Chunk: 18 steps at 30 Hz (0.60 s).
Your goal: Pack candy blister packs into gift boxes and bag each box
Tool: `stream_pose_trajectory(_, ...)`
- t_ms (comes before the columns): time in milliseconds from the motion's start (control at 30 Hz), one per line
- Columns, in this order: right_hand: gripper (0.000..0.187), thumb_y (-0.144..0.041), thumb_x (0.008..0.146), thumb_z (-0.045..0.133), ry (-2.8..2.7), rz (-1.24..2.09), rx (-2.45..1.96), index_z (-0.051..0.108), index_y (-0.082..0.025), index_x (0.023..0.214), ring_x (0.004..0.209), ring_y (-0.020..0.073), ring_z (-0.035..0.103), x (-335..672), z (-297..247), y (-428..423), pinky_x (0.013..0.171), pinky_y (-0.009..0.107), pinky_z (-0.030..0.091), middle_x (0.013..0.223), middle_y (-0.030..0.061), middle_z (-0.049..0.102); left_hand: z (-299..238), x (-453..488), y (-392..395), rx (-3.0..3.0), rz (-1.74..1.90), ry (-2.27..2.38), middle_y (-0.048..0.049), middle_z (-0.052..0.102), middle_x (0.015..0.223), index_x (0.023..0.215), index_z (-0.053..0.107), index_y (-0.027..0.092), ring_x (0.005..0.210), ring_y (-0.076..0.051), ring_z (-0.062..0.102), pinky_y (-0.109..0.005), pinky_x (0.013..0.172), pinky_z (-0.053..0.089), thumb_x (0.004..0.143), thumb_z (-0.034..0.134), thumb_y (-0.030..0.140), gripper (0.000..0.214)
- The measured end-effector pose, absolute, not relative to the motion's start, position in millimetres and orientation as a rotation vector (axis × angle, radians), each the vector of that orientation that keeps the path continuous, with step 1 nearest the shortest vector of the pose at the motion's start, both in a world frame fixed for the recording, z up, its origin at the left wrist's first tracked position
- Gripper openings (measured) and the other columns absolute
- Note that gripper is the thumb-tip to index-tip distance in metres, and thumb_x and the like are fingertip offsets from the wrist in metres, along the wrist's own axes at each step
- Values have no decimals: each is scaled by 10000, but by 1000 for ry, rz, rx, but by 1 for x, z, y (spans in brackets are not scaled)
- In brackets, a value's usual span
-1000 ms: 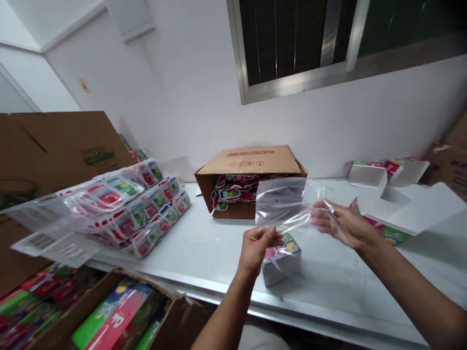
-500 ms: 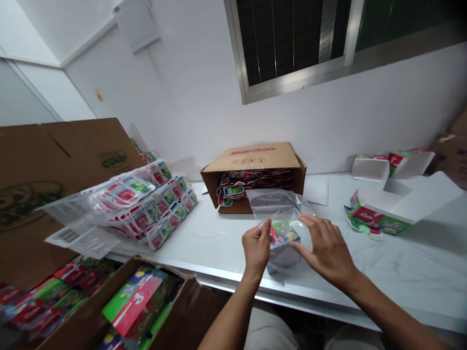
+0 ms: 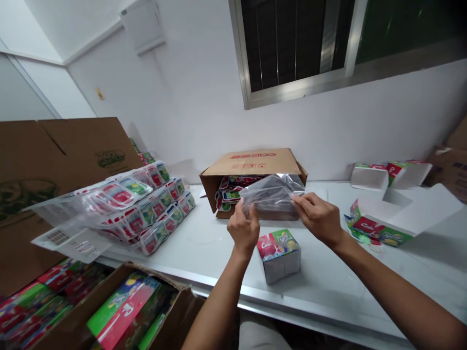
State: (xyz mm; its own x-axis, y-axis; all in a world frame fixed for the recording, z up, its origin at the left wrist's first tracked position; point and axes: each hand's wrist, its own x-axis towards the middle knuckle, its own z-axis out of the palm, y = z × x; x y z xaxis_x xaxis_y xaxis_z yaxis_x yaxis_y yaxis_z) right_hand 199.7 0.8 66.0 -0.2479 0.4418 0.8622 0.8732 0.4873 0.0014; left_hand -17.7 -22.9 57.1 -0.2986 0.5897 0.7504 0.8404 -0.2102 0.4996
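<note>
A clear plastic bag [image 3: 272, 197] is stretched between my two hands, above the table and in front of the brown carton. My left hand [image 3: 243, 227] pinches its left side, and my right hand [image 3: 318, 216] pinches its right side. Just below them a small box [image 3: 280, 255] stands on the table, its top printed red and green with "Cola" and "Sprite", its near side pale. Neither hand touches this box. Behind the bag, the carton [image 3: 251, 165] lies with its opening toward me, filled with red and green printed packets [image 3: 231, 189].
Stacked strips of printed packets [image 3: 153, 209] lie at the left of the white table [image 3: 211, 243]. An open carton [image 3: 182, 301] of printed boxes stands at the lower left. Unfolded printed boxes [image 3: 386, 223] lie at the right. Behind is a wall with a window [image 3: 299, 43].
The clear bag was over the small printed box with both hands around it. Now the bag is up and away from the box, held between both hands, and the box stands uncovered.
</note>
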Motion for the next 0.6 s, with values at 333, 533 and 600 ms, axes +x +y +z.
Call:
stream_pose_trajectory(333, 398, -258, 966, 445, -2008, -490, -1126, 568, -277, 1344, 951, 220, 599, 171, -23, 125, 803, 333, 472, 1175, 109, 642, -27, -53, 75, -1844, -1430, -1865, -172, 707, 1106, 1245, 574, 121, 905, -267, 658, -382, 851, 452, 984, 314, 321, 420)
stream_pose_trajectory(533, 383, -292, 983, 420, -2058, -388, -1141, 578, -263, 1331, 898, 208, 619, 172, -85, 122, 745, 313, 493, 1146, 115, 645, -86, -65, 62, -2051, -1313, -1870, -131, 682, 1198, 1239, 586, 169, 949, -237, 654, -370, 845, 480, 994, 282, 296, 410)
stream_pose_trajectory(600, 407, -282, 982, 418, -2059, -298, -1111, 532, -280, 1372, 919, 199, 623, 177, -91, 112, 796, 322, 504, 1199, 104, 618, -92, -68, 50, -2084, -1302, -1883, -116, 688, 1183, 1248, 585, 189, 964, -224, 645, -353, 847, 486, 999, 278, 303, 412)
